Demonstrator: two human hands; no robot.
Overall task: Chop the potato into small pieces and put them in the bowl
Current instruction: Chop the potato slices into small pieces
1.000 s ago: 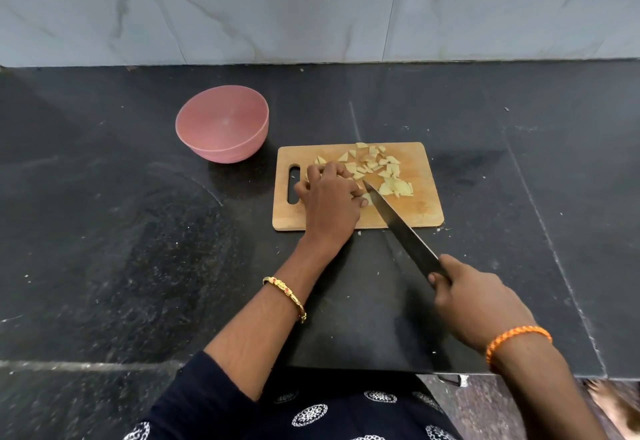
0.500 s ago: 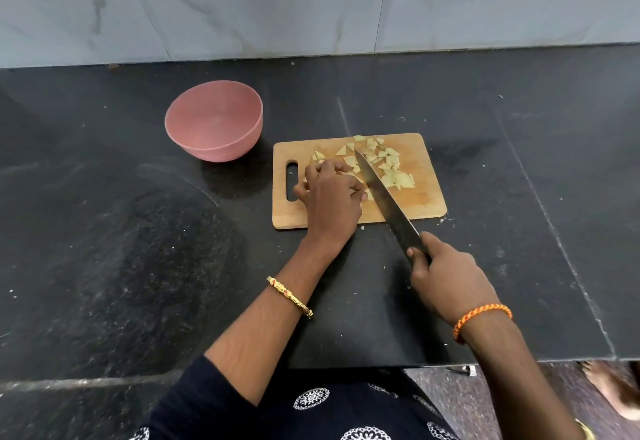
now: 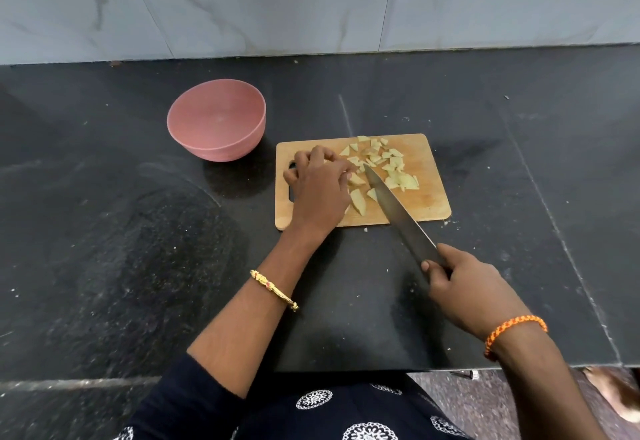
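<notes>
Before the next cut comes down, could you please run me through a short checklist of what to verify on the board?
1. Right hand grips the knife firmly: ok.
2. Left hand fingers curled, clear of the blade: ok, though close beside it.
3. Potato remainder under the left hand is steady: cannot tell, hidden.
4. Cutting board lies flat on the counter: ok.
5. Cut potato pieces stay on the board: not ok, a scrap lies off the near edge.
6. Bowl within reach, nothing in it: ok.

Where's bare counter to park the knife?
Bare counter lies right of the cutting board, also left below the bowl. The board is crowded: potato pieces, left hand, knife gripped by the right hand.
</notes>
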